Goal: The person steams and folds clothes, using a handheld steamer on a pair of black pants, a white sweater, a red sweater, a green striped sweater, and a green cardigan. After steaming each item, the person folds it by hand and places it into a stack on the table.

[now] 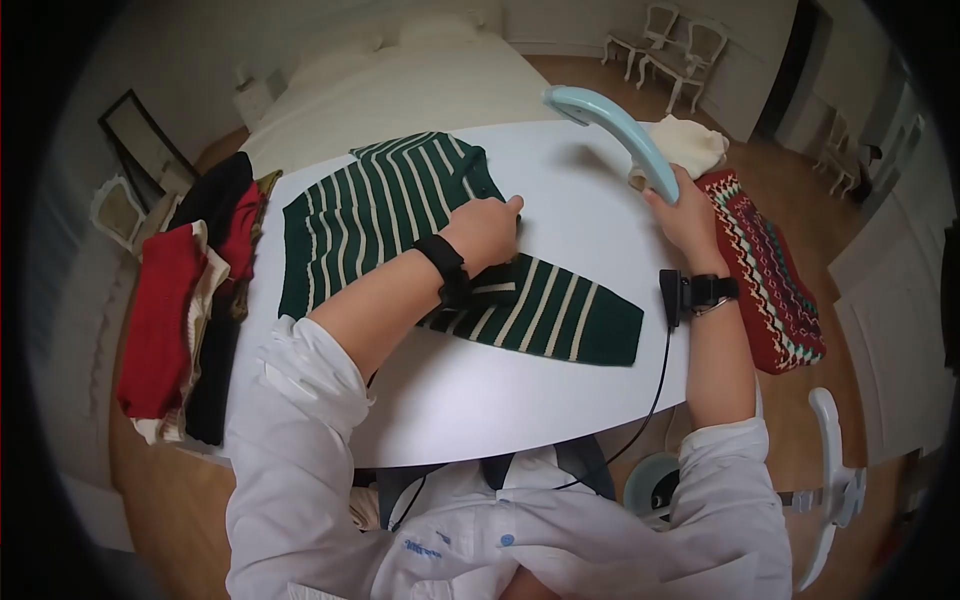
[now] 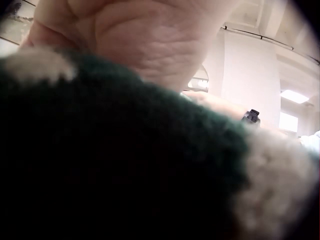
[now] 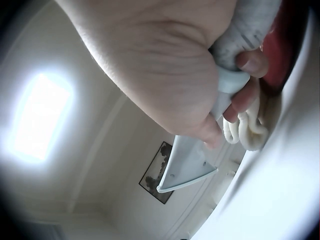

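A green sweater with cream stripes (image 1: 380, 195) lies on the white table (image 1: 440, 405), one sleeve stretched to the right. My left hand (image 1: 483, 232) grips it near the collar with curled fingers; what the fingertips do is hidden. Blurred green and cream knit (image 2: 150, 145) fills much of the left wrist view below the left palm (image 2: 145, 40). My right hand (image 1: 688, 215) holds one end of a curved light blue hanger (image 1: 615, 122), raised over the table's right side. In the right wrist view, the fingers of the right hand (image 3: 170, 75) wrap round the hanger (image 3: 187, 162).
Folded red and dark clothes (image 1: 160, 320) are stacked at the table's left edge. At the right edge lie a cream garment (image 1: 690, 145) and a red patterned knit (image 1: 765, 270). A bed (image 1: 410, 80) stands beyond the table; a cable (image 1: 650, 405) hangs from the right wrist camera.
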`<state>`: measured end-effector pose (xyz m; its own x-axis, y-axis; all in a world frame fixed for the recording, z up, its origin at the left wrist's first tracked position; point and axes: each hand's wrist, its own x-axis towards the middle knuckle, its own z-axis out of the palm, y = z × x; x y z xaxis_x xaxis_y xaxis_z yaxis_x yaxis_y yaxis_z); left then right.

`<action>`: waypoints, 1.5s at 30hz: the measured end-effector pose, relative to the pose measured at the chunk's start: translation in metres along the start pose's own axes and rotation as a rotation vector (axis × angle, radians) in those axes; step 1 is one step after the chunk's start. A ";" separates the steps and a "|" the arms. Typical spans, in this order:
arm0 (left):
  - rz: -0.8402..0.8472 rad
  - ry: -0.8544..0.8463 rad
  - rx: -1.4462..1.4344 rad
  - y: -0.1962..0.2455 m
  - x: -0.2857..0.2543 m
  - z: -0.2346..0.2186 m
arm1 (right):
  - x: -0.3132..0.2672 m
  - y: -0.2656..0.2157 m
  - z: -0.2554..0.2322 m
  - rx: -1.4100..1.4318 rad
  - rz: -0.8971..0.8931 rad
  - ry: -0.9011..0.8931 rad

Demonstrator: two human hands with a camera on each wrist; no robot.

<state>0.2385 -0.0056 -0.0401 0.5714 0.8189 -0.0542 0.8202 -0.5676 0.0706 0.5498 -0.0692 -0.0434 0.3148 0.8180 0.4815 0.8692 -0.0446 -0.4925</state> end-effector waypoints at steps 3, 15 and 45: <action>0.074 0.226 -0.050 -0.022 -0.002 -0.001 | -0.001 0.001 -0.006 0.007 0.004 0.042; 0.145 0.650 -0.902 -0.092 -0.012 -0.221 | 0.012 0.017 -0.011 -0.011 0.050 0.223; -0.472 -0.077 0.231 -0.159 -0.105 -0.061 | 0.011 0.011 -0.019 0.022 0.018 0.224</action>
<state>0.0461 0.0039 0.0156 0.1316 0.9862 -0.1003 0.9684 -0.1495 -0.1996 0.5702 -0.0717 -0.0305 0.4089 0.6694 0.6202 0.8549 -0.0434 -0.5169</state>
